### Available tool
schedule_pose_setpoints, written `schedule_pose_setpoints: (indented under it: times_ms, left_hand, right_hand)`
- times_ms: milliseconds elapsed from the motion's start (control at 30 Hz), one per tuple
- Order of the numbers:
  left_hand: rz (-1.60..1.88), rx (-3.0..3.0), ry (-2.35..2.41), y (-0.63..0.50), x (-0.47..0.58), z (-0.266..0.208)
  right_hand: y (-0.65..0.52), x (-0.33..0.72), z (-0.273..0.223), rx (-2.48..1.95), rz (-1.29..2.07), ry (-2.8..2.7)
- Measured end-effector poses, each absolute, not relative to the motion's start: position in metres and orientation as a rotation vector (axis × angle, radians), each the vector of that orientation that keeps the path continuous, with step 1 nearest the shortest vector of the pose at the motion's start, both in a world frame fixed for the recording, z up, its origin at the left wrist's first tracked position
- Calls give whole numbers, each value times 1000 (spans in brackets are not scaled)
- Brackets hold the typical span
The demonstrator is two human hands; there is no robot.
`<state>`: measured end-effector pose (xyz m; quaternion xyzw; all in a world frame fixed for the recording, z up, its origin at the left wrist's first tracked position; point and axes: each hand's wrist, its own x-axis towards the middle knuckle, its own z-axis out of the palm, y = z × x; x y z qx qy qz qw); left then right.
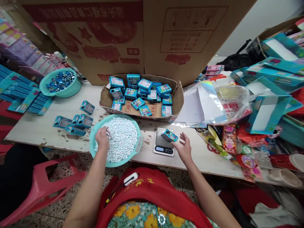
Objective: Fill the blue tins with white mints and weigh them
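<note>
My left hand [102,138] is over the left part of a turquoise basin [139,145] filled with small white candies [122,139]. Its fingers are curled together, with a few white candies showing at the fingertips. On a small digital scale [164,150] lies a little blue box [169,135], tilted, with a round dark hole in its side. Just right of that box, my right hand [184,147] holds nothing; its fingers are spread apart, and the thumb is close to the box's end. The scale's display is lit, but its digits are too small to read.
Behind the basin stands an open carton [142,115] of blue boxes. Several more boxes [85,121] lie left. A bowl of blue wrapped pieces [68,91] is farther back. A large cardboard box [152,38] blocks the back. Wrappers [229,136] and packaging crowd the right.
</note>
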<state>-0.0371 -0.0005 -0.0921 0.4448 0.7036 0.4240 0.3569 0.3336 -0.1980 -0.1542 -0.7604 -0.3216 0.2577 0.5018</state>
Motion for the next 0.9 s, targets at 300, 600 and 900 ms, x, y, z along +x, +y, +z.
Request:
schedule_pose_setpoints:
  times_ms: [300, 600, 900]
  left_hand:
    - [1098, 357, 1198, 4, -44, -60]
    - [1251, 370, 885, 0, -14, 3]
    - [1353, 647, 1003, 3, -20, -1]
  right_hand:
    - [-148, 262, -80, -1825, 635, -992]
    - [-87, 123, -42, -1571, 629, -1556]
    - [-73, 84, -40, -1665, 574, -1642]
